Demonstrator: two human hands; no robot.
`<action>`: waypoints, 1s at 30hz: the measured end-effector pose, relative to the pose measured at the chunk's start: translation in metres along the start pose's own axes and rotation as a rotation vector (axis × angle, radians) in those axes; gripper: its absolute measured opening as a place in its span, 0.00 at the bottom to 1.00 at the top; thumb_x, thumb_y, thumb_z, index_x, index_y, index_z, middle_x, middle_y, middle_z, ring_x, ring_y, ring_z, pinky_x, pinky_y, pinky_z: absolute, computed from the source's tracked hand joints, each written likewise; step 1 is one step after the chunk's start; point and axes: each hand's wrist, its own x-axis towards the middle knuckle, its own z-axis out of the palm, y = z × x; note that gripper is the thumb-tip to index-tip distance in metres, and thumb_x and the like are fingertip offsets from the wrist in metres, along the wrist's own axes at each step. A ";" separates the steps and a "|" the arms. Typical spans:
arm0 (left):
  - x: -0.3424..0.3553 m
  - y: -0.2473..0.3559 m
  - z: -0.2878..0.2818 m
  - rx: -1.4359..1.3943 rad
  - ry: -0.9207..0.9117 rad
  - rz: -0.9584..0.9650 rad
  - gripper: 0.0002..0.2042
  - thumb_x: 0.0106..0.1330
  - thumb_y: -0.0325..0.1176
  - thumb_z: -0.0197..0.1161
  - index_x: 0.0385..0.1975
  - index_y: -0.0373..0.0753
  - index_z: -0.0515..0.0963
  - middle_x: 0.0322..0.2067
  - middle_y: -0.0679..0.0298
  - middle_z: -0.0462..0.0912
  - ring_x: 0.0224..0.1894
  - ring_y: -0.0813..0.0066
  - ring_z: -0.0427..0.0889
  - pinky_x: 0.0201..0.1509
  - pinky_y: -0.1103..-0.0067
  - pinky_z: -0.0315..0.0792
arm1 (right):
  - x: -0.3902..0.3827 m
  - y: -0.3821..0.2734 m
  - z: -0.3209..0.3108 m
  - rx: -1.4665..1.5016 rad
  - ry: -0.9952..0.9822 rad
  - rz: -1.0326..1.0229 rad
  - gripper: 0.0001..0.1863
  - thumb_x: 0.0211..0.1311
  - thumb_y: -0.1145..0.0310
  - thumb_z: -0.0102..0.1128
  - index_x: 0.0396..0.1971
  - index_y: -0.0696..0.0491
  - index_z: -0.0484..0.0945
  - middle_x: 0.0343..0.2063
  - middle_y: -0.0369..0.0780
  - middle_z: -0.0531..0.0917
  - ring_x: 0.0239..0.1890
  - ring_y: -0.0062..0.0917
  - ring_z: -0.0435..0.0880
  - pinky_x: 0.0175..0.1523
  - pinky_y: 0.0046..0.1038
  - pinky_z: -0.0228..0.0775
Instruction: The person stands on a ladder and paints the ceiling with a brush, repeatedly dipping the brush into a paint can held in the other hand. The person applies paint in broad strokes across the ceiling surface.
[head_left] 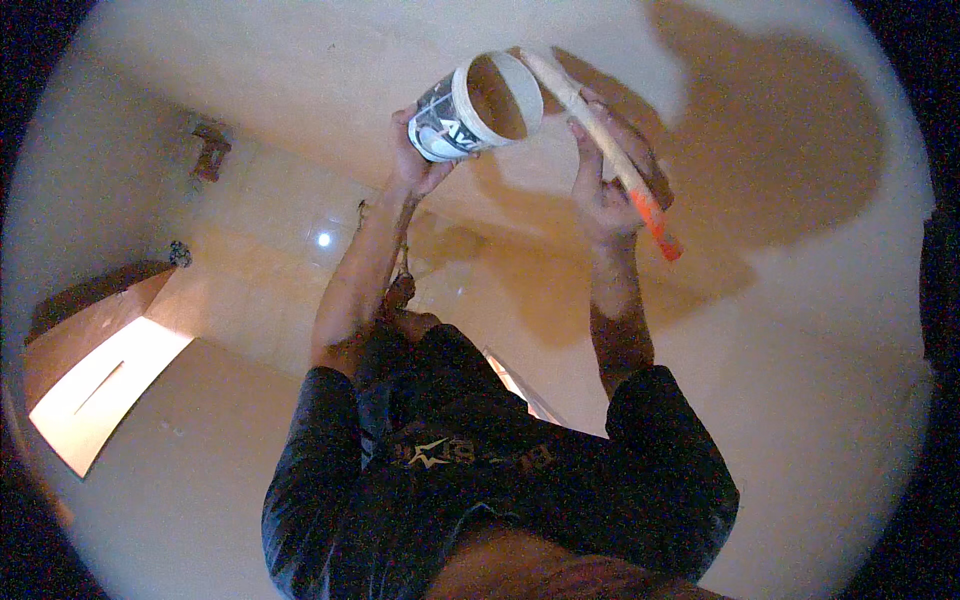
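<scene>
My left hand grips a small white paint bucket from below and its far side. A dark label with pale shapes wraps the bucket. Its mouth tilts to the right, showing a brownish, shaded inside; whether anything lies in it I cannot tell. Just right of the rim, my right hand is closed round a long, pale wooden-handled tool with an orange lower end. The tool slants from beside the bucket's rim down to the right. Its upper, working end cannot be made out.
A pale wall spreads over the right side, with large shadows on it. At the left is a bright opening beside a brown panel. A reddish-brown object and a small round dark object lie farther off.
</scene>
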 end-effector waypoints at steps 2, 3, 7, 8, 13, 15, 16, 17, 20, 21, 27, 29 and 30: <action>0.002 -0.004 0.000 0.164 -0.001 0.050 0.35 0.69 0.65 0.42 0.63 0.44 0.71 0.54 0.59 0.82 0.51 0.57 0.84 0.43 0.59 0.85 | 0.011 0.015 -0.002 0.067 0.023 -0.087 0.13 0.59 0.85 0.68 0.43 0.62 0.81 0.43 0.48 0.88 0.46 0.35 0.89 0.53 0.31 0.83; 0.008 -0.007 -0.001 0.136 -0.009 0.031 0.35 0.68 0.65 0.42 0.63 0.44 0.71 0.54 0.59 0.82 0.51 0.57 0.84 0.43 0.59 0.85 | 0.018 0.028 -0.004 -0.030 -0.016 -0.106 0.12 0.59 0.84 0.69 0.43 0.61 0.82 0.43 0.47 0.88 0.46 0.33 0.89 0.52 0.30 0.83; 0.014 -0.015 -0.017 0.069 0.102 0.016 0.36 0.68 0.66 0.42 0.65 0.44 0.70 0.57 0.57 0.80 0.52 0.54 0.83 0.43 0.57 0.85 | 0.059 0.085 -0.014 -0.213 -0.164 -0.277 0.12 0.62 0.76 0.69 0.46 0.56 0.84 0.44 0.42 0.89 0.46 0.30 0.89 0.50 0.30 0.82; 0.011 -0.014 -0.024 0.050 0.094 0.023 0.36 0.68 0.66 0.42 0.66 0.44 0.70 0.57 0.57 0.80 0.53 0.54 0.83 0.44 0.57 0.84 | 0.069 0.096 -0.021 -0.339 -0.171 -0.268 0.12 0.62 0.74 0.69 0.46 0.54 0.85 0.44 0.42 0.89 0.46 0.30 0.89 0.49 0.30 0.82; -0.008 0.000 -0.060 0.034 0.152 0.073 0.37 0.68 0.66 0.45 0.68 0.46 0.67 0.63 0.57 0.75 0.60 0.51 0.78 0.49 0.52 0.81 | 0.119 0.126 -0.051 -0.762 -0.135 -0.341 0.15 0.58 0.69 0.69 0.46 0.50 0.85 0.45 0.39 0.88 0.45 0.30 0.88 0.48 0.30 0.81; -0.027 0.008 -0.071 0.080 0.349 0.114 0.38 0.67 0.66 0.46 0.69 0.45 0.66 0.66 0.57 0.72 0.63 0.50 0.75 0.52 0.49 0.79 | 0.131 0.125 -0.053 -0.784 -0.118 -0.479 0.16 0.57 0.69 0.69 0.46 0.50 0.85 0.46 0.39 0.88 0.45 0.30 0.88 0.48 0.30 0.81; -0.035 0.013 -0.076 0.057 0.373 0.114 0.38 0.67 0.66 0.46 0.70 0.46 0.66 0.67 0.57 0.71 0.64 0.50 0.74 0.53 0.49 0.79 | 0.134 0.124 -0.050 -0.779 -0.127 -0.544 0.16 0.56 0.69 0.69 0.46 0.50 0.85 0.46 0.38 0.88 0.45 0.30 0.88 0.47 0.30 0.81; -0.044 0.018 -0.081 0.032 0.317 0.134 0.38 0.67 0.66 0.46 0.70 0.46 0.66 0.67 0.57 0.69 0.65 0.50 0.73 0.53 0.48 0.78 | 0.133 0.123 -0.043 -0.772 -0.140 -0.602 0.17 0.55 0.69 0.69 0.46 0.49 0.86 0.46 0.38 0.88 0.44 0.30 0.88 0.47 0.30 0.81; -0.072 0.031 -0.099 0.229 0.543 0.210 0.37 0.68 0.64 0.46 0.69 0.45 0.66 0.67 0.58 0.70 0.64 0.51 0.74 0.55 0.50 0.78 | 0.111 0.124 -0.011 -0.743 -0.240 -0.716 0.18 0.53 0.69 0.68 0.47 0.49 0.86 0.48 0.37 0.88 0.44 0.29 0.87 0.47 0.30 0.81; -0.083 0.037 -0.104 0.242 0.555 0.228 0.36 0.68 0.64 0.46 0.69 0.45 0.66 0.67 0.59 0.70 0.64 0.51 0.74 0.56 0.51 0.78 | 0.097 0.125 0.003 -0.724 -0.293 -0.738 0.19 0.52 0.69 0.68 0.47 0.48 0.86 0.48 0.37 0.87 0.44 0.29 0.87 0.47 0.30 0.81; -0.141 0.065 -0.118 0.136 0.594 0.297 0.36 0.66 0.62 0.48 0.68 0.45 0.67 0.67 0.60 0.70 0.66 0.55 0.73 0.58 0.53 0.77 | 0.029 0.123 0.047 -0.373 -0.407 -0.570 0.17 0.54 0.69 0.66 0.46 0.49 0.86 0.48 0.37 0.87 0.44 0.29 0.87 0.49 0.31 0.82; -0.159 0.072 -0.109 0.116 0.657 0.328 0.36 0.65 0.63 0.49 0.68 0.46 0.67 0.68 0.60 0.69 0.67 0.54 0.72 0.61 0.53 0.75 | 0.039 0.121 0.045 -0.353 -0.427 -0.540 0.18 0.51 0.69 0.67 0.45 0.50 0.86 0.45 0.39 0.88 0.46 0.31 0.86 0.48 0.32 0.82; -0.166 0.074 -0.103 0.100 0.681 0.346 0.37 0.64 0.64 0.50 0.69 0.46 0.67 0.68 0.60 0.69 0.67 0.53 0.71 0.62 0.53 0.74 | 0.050 0.121 0.041 -0.333 -0.400 -0.514 0.18 0.50 0.69 0.67 0.45 0.50 0.85 0.44 0.40 0.88 0.47 0.31 0.86 0.47 0.32 0.81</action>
